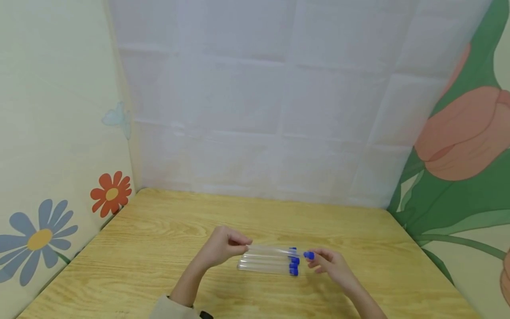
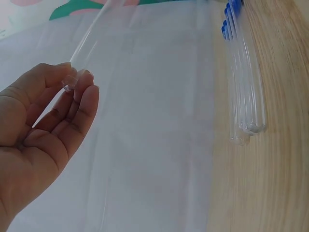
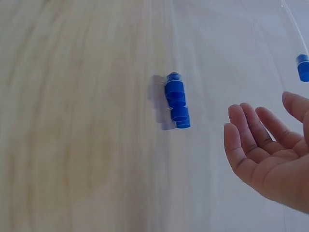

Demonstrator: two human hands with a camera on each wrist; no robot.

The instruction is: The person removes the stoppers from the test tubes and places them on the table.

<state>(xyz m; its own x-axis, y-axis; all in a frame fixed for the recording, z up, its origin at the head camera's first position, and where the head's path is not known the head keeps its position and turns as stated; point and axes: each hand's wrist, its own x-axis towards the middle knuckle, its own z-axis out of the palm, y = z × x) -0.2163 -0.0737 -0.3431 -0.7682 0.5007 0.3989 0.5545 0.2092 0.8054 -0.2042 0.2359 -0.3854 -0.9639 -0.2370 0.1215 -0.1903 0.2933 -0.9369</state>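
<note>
My left hand pinches the rounded end of a clear test tube between thumb and fingers. The tube is raised above the table, and its blue cap points to the right. Close to that cap is my right hand; in the right wrist view its fingers are loosely bent, apart from the cap, with nothing in them. Below the raised tube, several more clear test tubes lie side by side on the table, their blue caps all at the right end.
The wood-grain table runs back to a creased white cloth. Flower-patterned panels stand on the left and on the right. A light sleeve covers the left forearm.
</note>
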